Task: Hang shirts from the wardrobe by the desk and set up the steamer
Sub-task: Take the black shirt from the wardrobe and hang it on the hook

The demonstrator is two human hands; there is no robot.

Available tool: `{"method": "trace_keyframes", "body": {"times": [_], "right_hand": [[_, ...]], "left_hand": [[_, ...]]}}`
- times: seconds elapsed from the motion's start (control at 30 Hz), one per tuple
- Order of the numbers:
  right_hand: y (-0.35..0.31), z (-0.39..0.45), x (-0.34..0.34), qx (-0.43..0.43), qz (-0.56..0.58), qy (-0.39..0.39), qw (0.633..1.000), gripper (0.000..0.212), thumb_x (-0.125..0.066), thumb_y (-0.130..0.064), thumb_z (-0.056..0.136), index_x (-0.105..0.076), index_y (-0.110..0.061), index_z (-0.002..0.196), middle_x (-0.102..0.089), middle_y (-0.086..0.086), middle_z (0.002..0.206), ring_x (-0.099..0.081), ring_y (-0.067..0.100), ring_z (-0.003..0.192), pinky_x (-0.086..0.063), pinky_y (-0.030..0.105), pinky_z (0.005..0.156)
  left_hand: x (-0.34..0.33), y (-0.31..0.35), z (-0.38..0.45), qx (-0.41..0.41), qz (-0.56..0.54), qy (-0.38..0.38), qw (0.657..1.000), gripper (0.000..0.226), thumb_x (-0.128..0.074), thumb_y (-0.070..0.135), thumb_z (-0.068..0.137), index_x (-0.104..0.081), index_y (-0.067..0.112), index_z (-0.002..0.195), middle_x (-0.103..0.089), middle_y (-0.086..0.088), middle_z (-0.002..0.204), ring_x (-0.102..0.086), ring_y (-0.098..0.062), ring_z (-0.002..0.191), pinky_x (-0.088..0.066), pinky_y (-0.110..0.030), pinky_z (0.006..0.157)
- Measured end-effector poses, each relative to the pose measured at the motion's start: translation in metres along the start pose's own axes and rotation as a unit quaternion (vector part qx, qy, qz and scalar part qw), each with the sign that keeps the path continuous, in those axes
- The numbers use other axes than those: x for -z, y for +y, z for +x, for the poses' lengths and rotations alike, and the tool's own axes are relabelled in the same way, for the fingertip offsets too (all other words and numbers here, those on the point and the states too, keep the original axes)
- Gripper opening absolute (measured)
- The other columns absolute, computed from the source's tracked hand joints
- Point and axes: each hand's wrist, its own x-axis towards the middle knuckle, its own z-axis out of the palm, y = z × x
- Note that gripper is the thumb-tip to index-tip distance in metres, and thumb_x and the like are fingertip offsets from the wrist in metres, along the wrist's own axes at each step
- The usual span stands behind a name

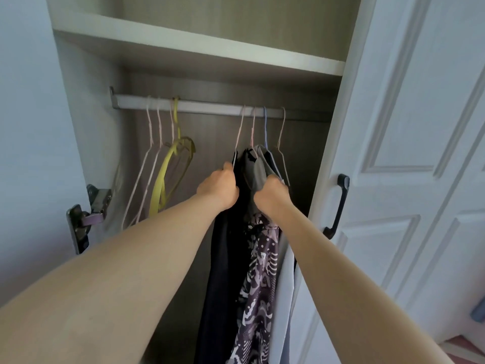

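Picking shirts off the rail (210,105). Left hand (219,189) pinched the dark shirt (223,258) at 12 o'clock; right hand (271,194) gripped the grey shirt (258,169). Next, probably: lift hooks clear.

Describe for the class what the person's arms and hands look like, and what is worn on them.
Both forearms are bare along their whole visible length, with no sleeves in view. The left hand and right hand wear no gloves, and no watch, bracelet or ring shows. The fingertips are hidden among the clothes.
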Motion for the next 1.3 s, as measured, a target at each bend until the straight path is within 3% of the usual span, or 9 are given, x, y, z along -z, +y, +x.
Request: {"method": "trace_keyframes", "body": {"times": [0.07,0.27,0.37,0.43,0.53,0.67,0.77,1.07,1.3], "right_hand": [[-0.006,0.009,-0.001,-0.014,0.023,-0.005,1.000,0.032,-0.049,-0.008,0.093,-0.044,-0.001,0.124,-0.052,0.008,0.099,-0.049,0.015,0.076,-0.043,0.025,0.064],[-0.014,0.030,-0.006,-0.060,0.080,0.011,0.995,0.036,-0.046,-0.011,0.096,-0.046,-0.004,0.131,-0.053,0.017,0.128,-0.055,0.032,0.114,-0.040,0.028,0.073],[-0.011,0.036,-0.013,-0.048,0.122,0.052,0.990,0.031,-0.044,-0.010,0.094,-0.054,-0.003,0.123,-0.058,0.014,0.114,-0.057,0.031,0.110,-0.038,0.027,0.072],[-0.011,0.038,-0.018,-0.051,0.157,0.065,0.984,0.029,-0.043,-0.007,0.093,-0.056,-0.003,0.118,-0.059,0.010,0.106,-0.058,0.030,0.107,-0.042,0.030,0.073],[-0.010,0.037,-0.023,-0.052,0.159,0.073,0.983,0.027,-0.044,-0.006,0.092,-0.057,-0.004,0.116,-0.062,0.013,0.111,-0.061,0.030,0.101,-0.044,0.029,0.068],[-0.013,0.037,-0.020,-0.019,0.147,0.104,0.983,0.026,-0.046,-0.005,0.091,-0.059,-0.003,0.113,-0.063,0.013,0.109,-0.061,0.027,0.096,-0.043,0.027,0.064],[-0.020,0.040,-0.015,0.023,0.123,0.122,0.985,0.025,-0.047,-0.003,0.090,-0.058,-0.002,0.112,-0.060,0.014,0.111,-0.060,0.025,0.095,-0.048,0.029,0.069],[-0.020,0.021,-0.020,0.047,0.148,0.142,0.978,0.028,-0.049,0.004,0.087,-0.057,-0.002,0.113,-0.058,0.014,0.114,-0.059,0.026,0.100,-0.054,0.033,0.080],[-0.006,-0.017,-0.028,0.057,0.158,0.116,0.979,0.017,-0.047,0.001,0.091,-0.055,-0.006,0.104,-0.057,0.012,0.105,-0.060,0.022,0.082,-0.048,0.026,0.060]], "left_hand": [[-0.004,0.002,0.005,0.014,-0.024,0.008,1.000,0.037,-0.046,0.014,0.096,-0.037,0.007,0.131,-0.057,-0.017,0.116,-0.058,-0.036,0.098,-0.051,-0.042,0.075],[-0.013,0.010,0.031,0.087,-0.219,0.042,0.971,0.023,-0.048,0.014,0.095,-0.059,0.008,0.114,-0.061,-0.017,0.115,-0.059,-0.034,0.102,-0.051,-0.037,0.087],[-0.014,0.012,0.041,0.122,-0.331,0.069,0.933,0.023,-0.049,0.015,0.097,-0.062,0.010,0.115,-0.070,-0.013,0.105,-0.062,-0.025,0.097,-0.048,-0.030,0.084],[-0.016,0.012,0.041,0.121,-0.385,0.088,0.911,0.026,-0.043,0.017,0.100,-0.057,0.009,0.121,-0.071,-0.008,0.084,-0.060,-0.017,0.083,-0.041,-0.026,0.077],[-0.019,0.008,0.041,0.114,-0.380,0.124,0.909,0.026,-0.040,0.018,0.101,-0.058,0.008,0.117,-0.065,-0.006,0.068,-0.059,-0.018,0.072,-0.043,-0.026,0.071],[-0.018,0.003,0.043,0.096,-0.365,0.174,0.909,0.027,-0.043,0.022,0.099,-0.062,0.010,0.114,-0.069,-0.014,0.095,-0.064,-0.030,0.090,-0.050,-0.037,0.079],[-0.010,0.003,0.048,0.060,-0.352,0.206,0.911,0.027,-0.047,0.025,0.098,-0.065,0.008,0.109,-0.069,-0.015,0.096,-0.064,-0.034,0.090,-0.051,-0.039,0.075],[0.004,-0.002,0.029,0.049,-0.285,0.282,0.915,0.027,-0.054,0.028,0.096,-0.067,0.005,0.090,-0.066,-0.005,0.079,-0.058,-0.021,0.071,-0.035,-0.027,0.060],[-0.007,-0.013,-0.016,0.060,-0.274,0.287,0.916,0.023,-0.054,0.025,0.096,-0.067,0.007,0.095,-0.068,-0.005,0.083,-0.061,-0.020,0.075,-0.040,-0.028,0.063]]}}
